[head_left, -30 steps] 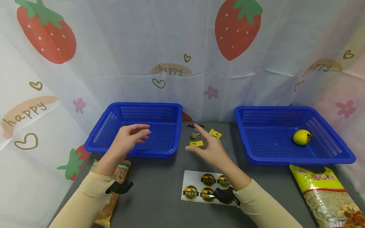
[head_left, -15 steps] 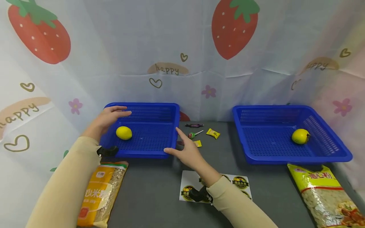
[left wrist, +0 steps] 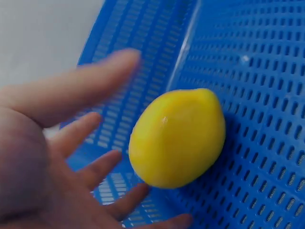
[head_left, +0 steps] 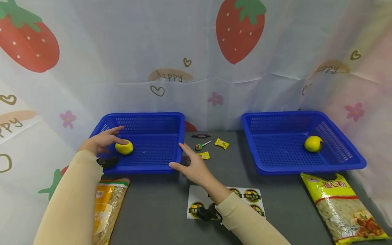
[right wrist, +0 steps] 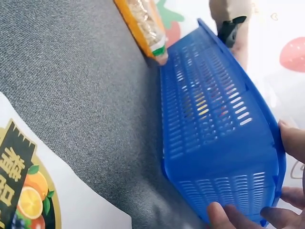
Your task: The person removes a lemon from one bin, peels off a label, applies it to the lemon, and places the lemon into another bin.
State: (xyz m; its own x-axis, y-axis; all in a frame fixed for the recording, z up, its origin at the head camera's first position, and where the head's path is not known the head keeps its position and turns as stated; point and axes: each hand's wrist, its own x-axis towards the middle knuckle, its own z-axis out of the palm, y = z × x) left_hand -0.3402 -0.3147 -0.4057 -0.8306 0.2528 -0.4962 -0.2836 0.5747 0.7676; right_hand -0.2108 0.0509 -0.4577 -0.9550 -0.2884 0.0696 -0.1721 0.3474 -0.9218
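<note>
A yellow lemon (head_left: 125,148) lies at the left end of the left blue basket (head_left: 137,168). My left hand (head_left: 101,141) reaches into that basket beside the lemon. In the left wrist view its fingers (left wrist: 102,164) are spread, fingertips close to the lemon's lower left side, and the thumb stands apart above. At the basket's front right corner, my right hand (head_left: 196,170) holds the rim between thumb and fingers. Fingertips (right wrist: 218,213) press the outside wall in the right wrist view, where the left forearm shows beyond the basket.
To the right, another blue basket (head_left: 309,169) holds a round yellow fruit (head_left: 313,144). Between the baskets lie a lollipop (head_left: 199,146) and several wrapped sweets (head_left: 222,143). A sticker sheet (head_left: 226,202) lies in front, with food bags (head_left: 108,207) (head_left: 340,207) at both sides.
My left hand has moved left and down to the lemon, its fingers going around it. The right hand has come left onto the basket's corner. The head view has swung right.
</note>
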